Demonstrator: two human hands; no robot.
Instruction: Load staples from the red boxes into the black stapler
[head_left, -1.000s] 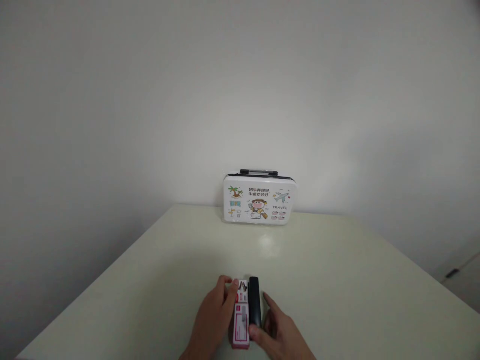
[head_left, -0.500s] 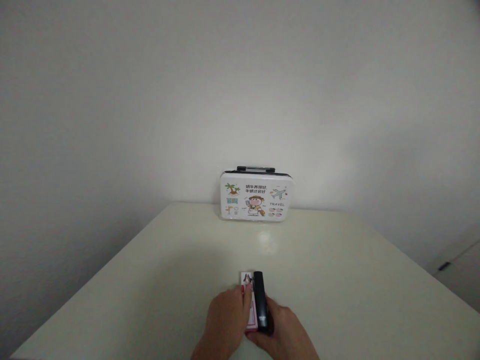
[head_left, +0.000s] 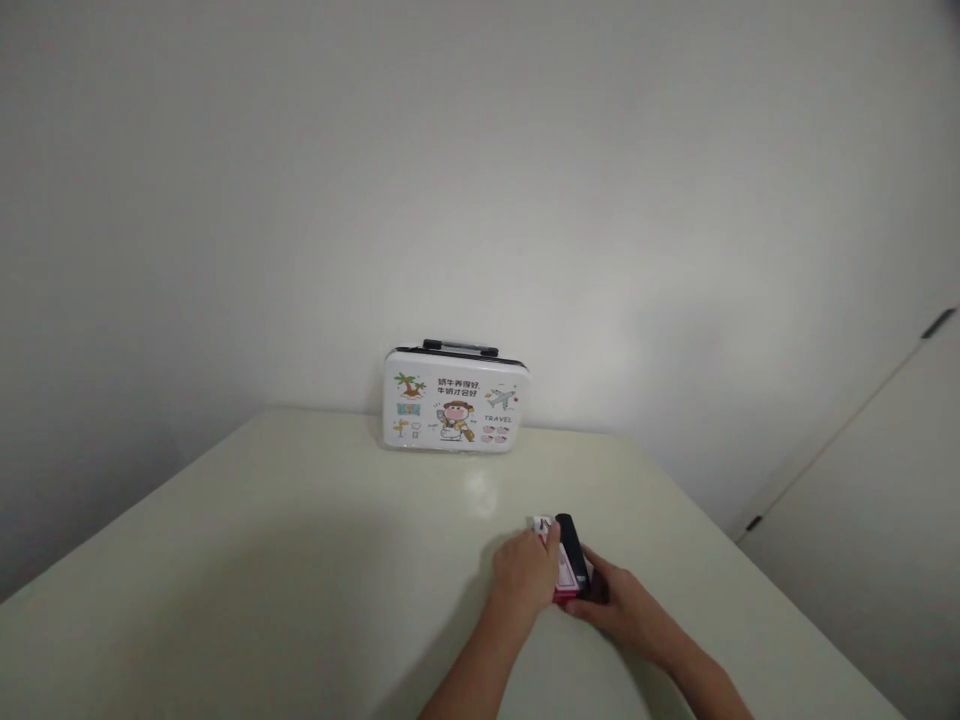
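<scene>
In the head view, my left hand [head_left: 527, 570] is closed round a small white box with a pink border [head_left: 567, 577], its thumb lying along the top face. A black stapler [head_left: 571, 548] lies right against the box's right side, lengthwise beside it. My right hand [head_left: 624, 608] curls round the stapler from the right, fingers on its side and thumb near the front end of the pair. The fingers partly cover both things. Both hands are at the right-middle part of the table, close to its surface.
A white case with cartoon prints and a black handle [head_left: 456, 400] stands upright at the back of the pale table [head_left: 300, 540], near the wall [head_left: 465, 180]. At the right, a white panel with dark handles [head_left: 870, 540] stands beyond the table's edge.
Both hands have moved to the right and away from me with the box and stapler kept side by side. My view has turned right, so the case appears farther left.
</scene>
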